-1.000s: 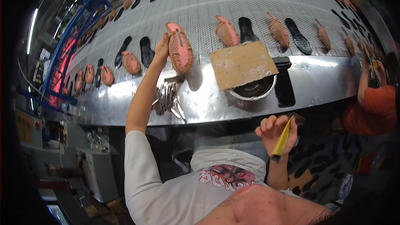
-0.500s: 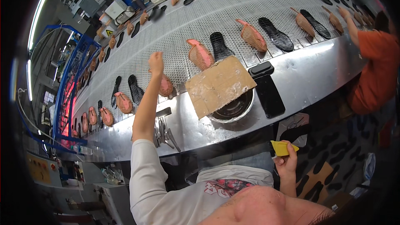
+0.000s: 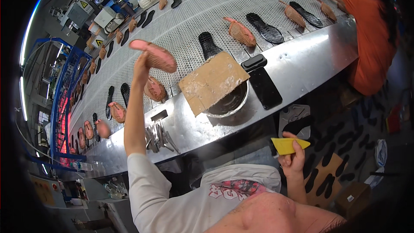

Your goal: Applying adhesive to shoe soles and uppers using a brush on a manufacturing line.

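1. Head view: the left hand (image 3: 142, 64) grasps a woven shoe upper with a pink insole (image 3: 161, 58), held up over the white mesh surface (image 3: 181, 30).
2. Head view: the right hand (image 3: 294, 162) pinches a yellow wedge-shaped tool (image 3: 285, 146) between thumb and fingers, near the metal ledge (image 3: 302, 54).
3. Head view: cardboard (image 3: 214, 82) partly covers a round bowl (image 3: 246, 103), just beside a black phone (image 3: 265, 89).
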`<state>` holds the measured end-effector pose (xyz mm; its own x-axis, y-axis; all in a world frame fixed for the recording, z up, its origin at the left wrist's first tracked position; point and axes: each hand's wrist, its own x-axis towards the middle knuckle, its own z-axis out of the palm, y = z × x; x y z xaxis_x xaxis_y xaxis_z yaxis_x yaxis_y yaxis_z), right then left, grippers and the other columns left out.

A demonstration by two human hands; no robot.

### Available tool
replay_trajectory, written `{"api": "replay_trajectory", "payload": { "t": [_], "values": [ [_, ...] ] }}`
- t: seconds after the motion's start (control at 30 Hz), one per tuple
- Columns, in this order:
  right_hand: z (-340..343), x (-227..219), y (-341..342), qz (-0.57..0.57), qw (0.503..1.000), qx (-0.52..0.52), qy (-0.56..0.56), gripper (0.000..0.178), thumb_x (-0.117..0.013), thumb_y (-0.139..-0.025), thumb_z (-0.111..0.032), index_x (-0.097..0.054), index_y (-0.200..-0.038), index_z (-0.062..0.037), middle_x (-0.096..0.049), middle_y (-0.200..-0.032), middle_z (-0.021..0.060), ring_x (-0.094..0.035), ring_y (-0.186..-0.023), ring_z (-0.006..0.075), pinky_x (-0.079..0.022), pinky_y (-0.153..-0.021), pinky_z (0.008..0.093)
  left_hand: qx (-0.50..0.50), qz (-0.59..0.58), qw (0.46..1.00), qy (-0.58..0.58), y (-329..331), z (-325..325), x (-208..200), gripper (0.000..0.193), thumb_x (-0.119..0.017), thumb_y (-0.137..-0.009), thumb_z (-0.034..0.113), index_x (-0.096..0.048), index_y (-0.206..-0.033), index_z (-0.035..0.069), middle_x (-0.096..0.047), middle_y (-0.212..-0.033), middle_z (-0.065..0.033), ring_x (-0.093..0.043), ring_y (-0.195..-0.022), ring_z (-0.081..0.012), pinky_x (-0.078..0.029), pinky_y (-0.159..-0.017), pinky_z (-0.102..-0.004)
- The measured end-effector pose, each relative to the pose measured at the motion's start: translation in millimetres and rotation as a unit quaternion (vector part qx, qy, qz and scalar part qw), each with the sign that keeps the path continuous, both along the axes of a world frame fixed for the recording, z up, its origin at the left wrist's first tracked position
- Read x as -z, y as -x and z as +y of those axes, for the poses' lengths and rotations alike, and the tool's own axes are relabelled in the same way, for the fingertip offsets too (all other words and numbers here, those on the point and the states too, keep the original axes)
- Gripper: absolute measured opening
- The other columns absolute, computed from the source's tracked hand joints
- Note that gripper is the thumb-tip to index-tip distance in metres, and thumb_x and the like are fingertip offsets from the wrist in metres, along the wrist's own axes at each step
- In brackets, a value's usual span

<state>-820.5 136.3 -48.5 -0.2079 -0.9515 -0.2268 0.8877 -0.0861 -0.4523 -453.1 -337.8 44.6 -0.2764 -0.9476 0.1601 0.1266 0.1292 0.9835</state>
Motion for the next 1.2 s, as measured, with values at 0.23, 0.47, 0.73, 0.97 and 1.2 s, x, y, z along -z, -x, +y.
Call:
{"api": "replay_trajectory", "payload": {
  "t": [0.23,0.47,0.73,0.97,1.2],
  "values": [
    [-98,-80,-54,0.292,0.934,0.128,0.16,0.056,-0.04,-0.094,-0.028,-0.021,-0.14,-0.0026,-0.054,-0.115,0.0188,-0.061,-0.087,0.0253,-0.05,-0.077,0.035,0.044,-0.113,0.991,-0.051,34,228,-19,0.035,-0.048,-0.089,0.027,-0.063,-0.103,-0.001,-0.066,-0.094,-0.0064,-0.061,-0.089,-0.014,-0.048,-0.077,-0.0276],
    [-131,-96,-69,0.18,0.965,-0.125,0.142,0.052,-0.037,-0.097,-0.033,-0.022,-0.141,-0.0097,-0.058,-0.103,0.0209,-0.061,-0.085,0.0221,-0.055,-0.07,0.0353,0.304,0.126,0.928,-0.174,129,370,56,0.044,-0.046,-0.096,0.033,-0.059,-0.105,-0.007,-0.06,-0.108,-0.0081,-0.055,-0.098,-0.0141,-0.042,-0.088,-0.0289],
    [-149,-95,-71,0.276,0.94,0.007,0.201,0.054,-0.036,-0.097,-0.039,-0.024,-0.14,-0.0081,-0.057,-0.099,0.0176,-0.059,-0.08,0.0208,-0.053,-0.074,0.0356,0.274,0.263,0.878,-0.293,155,384,72,0.079,-0.03,-0.088,0.065,-0.044,-0.124,-0.004,-0.059,-0.11,-0.0119,-0.059,-0.097,-0.0186,-0.047,-0.087,-0.0309],
    [-175,-100,-7,0.317,0.934,-0.003,0.165,0.044,-0.047,-0.096,-0.03,-0.044,-0.129,-0.0014,-0.059,-0.102,0.0131,-0.06,-0.081,0.0174,-0.052,-0.07,0.0292,0.168,0.47,0.818,-0.285,112,319,77,0.075,-0.042,-0.086,0.064,-0.044,-0.121,-0.002,-0.056,-0.104,-0.0117,-0.057,-0.091,-0.0206,-0.048,-0.081,-0.0327],
    [-201,-98,23,0.725,0.64,-0.145,0.211,0.015,-0.07,-0.077,-0.007,-0.065,-0.088,0.0027,-0.063,-0.073,0.0056,-0.057,-0.063,0.0119,-0.045,-0.059,0.0248,-0.057,0.124,0.973,-0.187,84,293,90,0.072,-0.028,-0.09,0.064,-0.054,-0.107,-0.002,-0.06,-0.083,-0.008,-0.06,-0.073,-0.0157,-0.051,-0.065,-0.0279]
  ]
}}
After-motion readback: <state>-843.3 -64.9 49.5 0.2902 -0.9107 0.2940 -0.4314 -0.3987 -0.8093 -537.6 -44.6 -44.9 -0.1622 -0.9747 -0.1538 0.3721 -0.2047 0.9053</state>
